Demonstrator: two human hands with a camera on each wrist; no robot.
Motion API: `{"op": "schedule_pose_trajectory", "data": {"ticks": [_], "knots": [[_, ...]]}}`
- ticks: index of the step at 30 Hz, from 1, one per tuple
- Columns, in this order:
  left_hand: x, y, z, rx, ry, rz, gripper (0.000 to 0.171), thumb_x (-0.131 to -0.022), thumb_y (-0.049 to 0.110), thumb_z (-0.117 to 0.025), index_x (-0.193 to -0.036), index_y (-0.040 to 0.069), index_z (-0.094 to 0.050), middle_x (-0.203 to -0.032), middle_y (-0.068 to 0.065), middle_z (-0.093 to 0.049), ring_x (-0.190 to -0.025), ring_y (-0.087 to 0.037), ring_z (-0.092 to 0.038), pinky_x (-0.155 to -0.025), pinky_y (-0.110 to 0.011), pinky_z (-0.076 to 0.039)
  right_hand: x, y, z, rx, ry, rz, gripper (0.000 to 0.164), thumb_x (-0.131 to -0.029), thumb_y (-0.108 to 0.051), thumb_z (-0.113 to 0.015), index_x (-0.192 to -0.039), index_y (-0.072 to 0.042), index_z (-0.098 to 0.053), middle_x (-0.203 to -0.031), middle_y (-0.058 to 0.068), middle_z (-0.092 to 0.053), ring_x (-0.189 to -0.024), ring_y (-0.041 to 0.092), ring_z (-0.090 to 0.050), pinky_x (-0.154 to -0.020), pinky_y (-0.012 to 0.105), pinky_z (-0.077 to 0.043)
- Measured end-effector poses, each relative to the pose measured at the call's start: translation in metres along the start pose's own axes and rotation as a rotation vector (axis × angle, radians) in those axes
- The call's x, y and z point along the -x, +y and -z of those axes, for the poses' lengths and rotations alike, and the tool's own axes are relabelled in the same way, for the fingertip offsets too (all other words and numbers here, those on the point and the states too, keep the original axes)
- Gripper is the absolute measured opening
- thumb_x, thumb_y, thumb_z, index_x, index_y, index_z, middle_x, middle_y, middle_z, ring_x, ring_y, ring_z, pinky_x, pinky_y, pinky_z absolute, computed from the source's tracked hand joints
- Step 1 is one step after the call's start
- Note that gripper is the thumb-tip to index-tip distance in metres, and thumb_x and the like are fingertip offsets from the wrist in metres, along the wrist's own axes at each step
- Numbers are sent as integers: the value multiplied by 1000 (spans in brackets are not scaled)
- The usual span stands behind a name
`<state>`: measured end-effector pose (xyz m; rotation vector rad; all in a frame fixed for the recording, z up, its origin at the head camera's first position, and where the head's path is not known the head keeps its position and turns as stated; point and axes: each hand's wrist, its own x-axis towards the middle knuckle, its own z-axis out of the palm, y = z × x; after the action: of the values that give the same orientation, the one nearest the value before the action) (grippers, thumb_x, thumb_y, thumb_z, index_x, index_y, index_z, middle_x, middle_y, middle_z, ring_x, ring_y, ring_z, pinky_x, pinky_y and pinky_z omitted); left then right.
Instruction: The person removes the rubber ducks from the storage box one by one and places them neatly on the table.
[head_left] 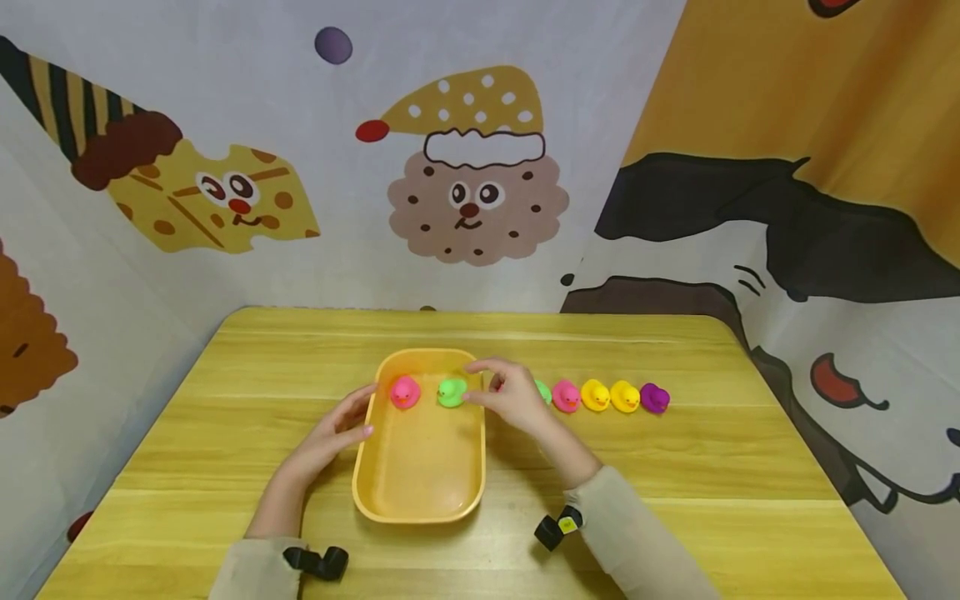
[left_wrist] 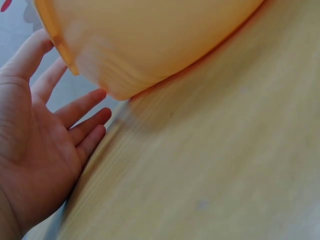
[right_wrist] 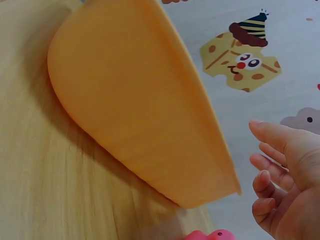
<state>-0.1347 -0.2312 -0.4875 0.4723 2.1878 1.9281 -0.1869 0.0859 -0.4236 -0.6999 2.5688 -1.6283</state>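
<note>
A yellow-orange plastic bin (head_left: 420, 467) stands on the table. In it, near its far end, are a pink toy duck (head_left: 405, 392) and a green toy duck (head_left: 452, 392). My left hand (head_left: 333, 433) rests at the bin's left side, its fingers extended along the outer wall and the thumb at the rim. Over the right rim reaches my right hand (head_left: 517, 400), thumb and index finger spread apart beside the green duck's tail. Nothing shows between those fingers in the right wrist view, where the bin wall hides both ducks inside.
Right of the bin runs a row of toy ducks: a green one (head_left: 543, 392) partly behind my right hand, a pink one (head_left: 566, 396), yellow ones (head_left: 596, 395) and a purple one (head_left: 655, 398). Behind the wooden table (head_left: 675, 483) hangs a cartoon-print cloth (head_left: 337, 283).
</note>
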Motion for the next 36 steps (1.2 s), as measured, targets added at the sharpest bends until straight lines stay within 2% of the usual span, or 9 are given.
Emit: {"op": "schedule_pose_trajectory", "data": {"ticks": [4,8,11,15,19,26,36], "knots": [[-1,0,1,-5,1,-1,61,-94,7,-57,-149,10,-31,-149,-19,-34,-131,-38,-33,-101,-52,-29,-5,2,-6,47,-16,11,40,-77,-11,-80,-114,-1,-68,-103,18,-65,-51,10,-40,-44,21,-34],[0,0,0,-9,3,2,61,-94,8,-58,-149,10,-31,-149,-20,-34,-131,-39,-32,-101,-54,-28,-9,2,-11,122,-27,-19,39,-77,-16,-81,-114,-7,-69,-109,10,-65,-55,11,-44,-48,23,-40],[0,0,0,-9,1,0,61,-94,7,-57,-150,10,-31,-148,-20,-34,-131,-39,-33,-100,-54,-28,-11,3,-14,177,-38,-50,39,-78,-20,-81,-114,-12,-70,-116,4,-64,-61,15,-51,-55,27,-47],[-1,2,-1,-7,-1,-5,61,-94,6,-57,-149,9,-31,-148,-21,-34,-130,-39,-34,-100,-53,-29,-15,5,-15,222,-47,-55,38,-77,-20,-81,-114,-14,-70,-121,5,-63,-90,24,-62,-81,37,-50],[-1,2,-1,-10,-3,-8,61,-94,6,-57,-149,9,-31,-148,-21,-34,-130,-39,-34,-99,-51,-31,-20,8,-16,260,-59,-40,37,-77,-19,-81,-112,-12,-71,-120,6,-64,-116,26,-55,-99,41,-40],[0,2,-1,1,-6,-7,62,-94,8,-57,-150,8,-30,-148,-21,-33,-131,-39,-33,-100,-51,-30,-29,10,-16,303,-101,-75,39,-75,-22,-83,-111,-15,-72,-120,3,-65,-118,26,-54,-100,44,-38],[0,-1,0,3,4,0,61,-94,6,-57,-149,9,-31,-149,-20,-34,-131,-39,-33,-100,-52,-29,-36,7,-20,361,-114,-151,35,-73,-27,-84,-106,-23,-74,-117,-4,-66,-118,23,-54,-98,45,-39]]}}
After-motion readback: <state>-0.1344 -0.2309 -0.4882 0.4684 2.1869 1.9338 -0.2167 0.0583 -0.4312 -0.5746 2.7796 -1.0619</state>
